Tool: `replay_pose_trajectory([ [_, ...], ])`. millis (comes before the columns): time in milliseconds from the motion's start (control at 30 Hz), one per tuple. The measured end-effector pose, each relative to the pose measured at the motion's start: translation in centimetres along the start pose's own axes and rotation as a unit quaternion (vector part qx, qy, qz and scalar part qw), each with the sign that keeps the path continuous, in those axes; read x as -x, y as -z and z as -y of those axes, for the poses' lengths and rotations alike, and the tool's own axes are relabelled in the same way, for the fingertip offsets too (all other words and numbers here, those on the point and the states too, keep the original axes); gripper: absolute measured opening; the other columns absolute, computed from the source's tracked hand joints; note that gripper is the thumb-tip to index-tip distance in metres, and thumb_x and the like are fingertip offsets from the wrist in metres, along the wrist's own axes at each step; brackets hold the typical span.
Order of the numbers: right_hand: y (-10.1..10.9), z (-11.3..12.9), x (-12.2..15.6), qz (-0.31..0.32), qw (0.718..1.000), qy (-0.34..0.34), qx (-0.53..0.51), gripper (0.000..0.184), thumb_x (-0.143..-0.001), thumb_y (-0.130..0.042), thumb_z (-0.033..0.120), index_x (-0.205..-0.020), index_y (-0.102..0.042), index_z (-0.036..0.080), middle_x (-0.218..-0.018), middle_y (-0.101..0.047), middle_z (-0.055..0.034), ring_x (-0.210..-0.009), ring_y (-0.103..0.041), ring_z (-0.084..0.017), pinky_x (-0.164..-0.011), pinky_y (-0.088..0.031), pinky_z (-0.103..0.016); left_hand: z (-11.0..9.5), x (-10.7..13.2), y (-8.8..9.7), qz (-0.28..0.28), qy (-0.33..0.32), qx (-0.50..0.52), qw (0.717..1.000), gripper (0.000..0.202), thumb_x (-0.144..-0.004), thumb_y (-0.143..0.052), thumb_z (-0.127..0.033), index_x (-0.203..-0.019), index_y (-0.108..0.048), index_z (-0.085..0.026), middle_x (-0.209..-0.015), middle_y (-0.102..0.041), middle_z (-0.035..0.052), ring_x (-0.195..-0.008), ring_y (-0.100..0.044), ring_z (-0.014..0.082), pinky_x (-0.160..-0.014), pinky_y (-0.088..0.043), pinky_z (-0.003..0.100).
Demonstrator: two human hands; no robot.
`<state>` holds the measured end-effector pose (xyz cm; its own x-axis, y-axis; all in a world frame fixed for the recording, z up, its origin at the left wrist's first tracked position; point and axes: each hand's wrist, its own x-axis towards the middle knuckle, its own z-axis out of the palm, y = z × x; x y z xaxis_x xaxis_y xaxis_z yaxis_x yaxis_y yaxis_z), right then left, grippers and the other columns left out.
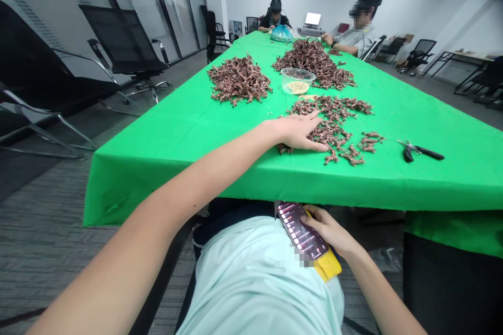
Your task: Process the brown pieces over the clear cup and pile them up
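My left hand [301,131] lies flat with fingers stretched out on a loose pile of small brown pieces [334,120] near the front edge of the green-covered table [188,125]. My right hand [328,230] is below the table edge, in my lap, fingers wrapped round a phone [304,233] in a yellow case with its screen lit. A clear plastic bowl [297,81] holding pale bits stands just beyond the pile.
Black-handled pliers [418,151] lie to the right of the pile. Two larger brown heaps [239,79] [314,60] sit farther back. Two other people [359,29] [275,15] sit at the far end by a laptop [312,20]. Empty black chairs [126,47] stand on the left.
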<state>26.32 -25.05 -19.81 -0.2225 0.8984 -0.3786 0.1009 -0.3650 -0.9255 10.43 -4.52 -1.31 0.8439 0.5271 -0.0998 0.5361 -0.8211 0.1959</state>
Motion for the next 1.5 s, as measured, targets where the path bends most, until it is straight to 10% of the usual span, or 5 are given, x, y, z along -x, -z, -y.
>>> replay_pose_trajectory([
  [500, 0.2, -0.3, -0.1, 0.008, 1.000, 0.002, 0.007, 0.045, -0.084, -0.070, 0.045, -0.120, -0.062, 0.018, -0.116, -0.070, -0.0078, -0.098, -0.064, -0.025, -0.086, -0.051, -0.037, -0.2, 0.1, 0.2, 0.002, 0.004, -0.001, 1.000, 0.111, -0.075, -0.037, -0.085, -0.163, -0.011, -0.024, -0.171, 0.004, -0.0014, -0.156, -0.015, 0.0357, -0.126, -0.019, 0.047],
  [1500, 2.5, -1.4, 0.5, 0.156, 0.986, 0.036, 0.037, 0.118, -0.059, -0.093, 0.034, -0.158, -0.030, 0.023, -0.159, -0.038, -0.0128, -0.143, -0.041, -0.032, -0.120, -0.034, -0.047, -0.1, 0.1, 0.1, 0.001, 0.005, 0.004, 1.000, 0.113, -0.074, -0.039, -0.086, -0.163, -0.012, -0.024, -0.171, 0.005, -0.0003, -0.156, -0.014, 0.0364, -0.126, -0.018, 0.048],
])
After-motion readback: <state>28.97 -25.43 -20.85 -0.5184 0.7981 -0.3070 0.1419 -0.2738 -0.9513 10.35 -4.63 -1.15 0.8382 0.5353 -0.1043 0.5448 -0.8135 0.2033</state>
